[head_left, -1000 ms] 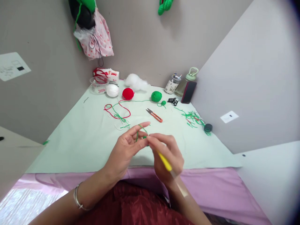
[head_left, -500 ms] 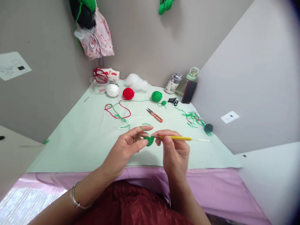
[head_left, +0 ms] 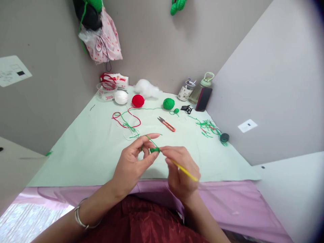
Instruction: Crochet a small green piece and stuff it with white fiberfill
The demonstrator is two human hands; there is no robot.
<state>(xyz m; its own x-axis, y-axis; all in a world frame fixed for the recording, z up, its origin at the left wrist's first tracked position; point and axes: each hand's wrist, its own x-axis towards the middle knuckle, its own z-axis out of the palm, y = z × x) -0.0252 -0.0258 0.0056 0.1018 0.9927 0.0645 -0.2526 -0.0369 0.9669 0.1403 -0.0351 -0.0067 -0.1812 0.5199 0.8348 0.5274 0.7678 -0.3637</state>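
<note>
The left hand [head_left: 131,162] pinches a small green crocheted piece of yarn [head_left: 154,150] between thumb and fingertips, its forefinger stretched forward with a thin green strand of working yarn [head_left: 148,137] running over it. The right hand [head_left: 181,168] is closed around a slim yellow-handled crochet hook [head_left: 184,170], held like a pen, with the hook's front end meeting the crocheted piece; the tip itself is too small to make out. Both hands hover above the near middle of the pale green covered table [head_left: 83,152], the two just touching at the piece. A silver metal bangle [head_left: 81,217] sits on the left wrist.

Just beyond the hands lies a tangle of loose red, white and green strands [head_left: 126,122], and to its right a pair of orange-handled thread snips [head_left: 166,124]. Farther back stand a round green ball of yarn [head_left: 168,103], a red ball of yarn [head_left: 138,101] and a white ball of yarn [head_left: 121,97], with a tuft of white fluffy stuffing [head_left: 146,88] behind them. At the right side lies a scatter of short green yarn cuttings [head_left: 209,127] next to a small dark round cap [head_left: 224,137]. A pink cloth [head_left: 227,199] covers the near edge below the table's green sheet
</note>
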